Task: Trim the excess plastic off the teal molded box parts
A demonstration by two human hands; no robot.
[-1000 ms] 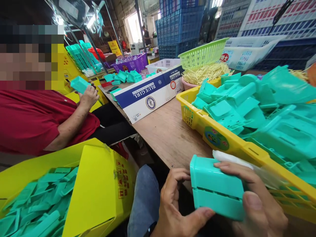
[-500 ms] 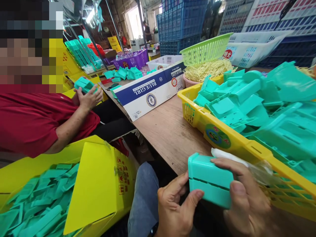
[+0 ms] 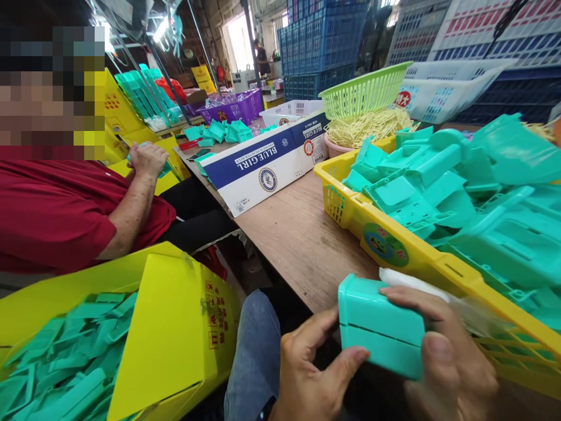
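Note:
A teal plastic box (image 3: 380, 326) with a thin dark seam along its side is held between both my hands above the table's near edge. My left hand (image 3: 313, 365) grips its left end, the thumb pressed near the lower corner. My right hand (image 3: 451, 345) clasps the right end, fingers over the top and thumb against the side. Just behind the box, a white plastic bag or wrap (image 3: 412, 284) lies against the yellow basket (image 3: 421, 272), which is heaped with teal plastic parts (image 3: 442, 181).
On my left stands a yellow carton (image 3: 162, 333) full of teal pieces. A co-worker in a red shirt (image 3: 56, 216) sits beyond it, hands together. A Blue Girl carton (image 3: 267, 166) stands on the wooden table (image 3: 284, 240); a green basket (image 3: 363, 90) sits over yellow strands.
The seam between the box's two halves has narrowed, and the box has moved slightly right and down with my hands. The co-worker's hands have closed together over a teal piece.

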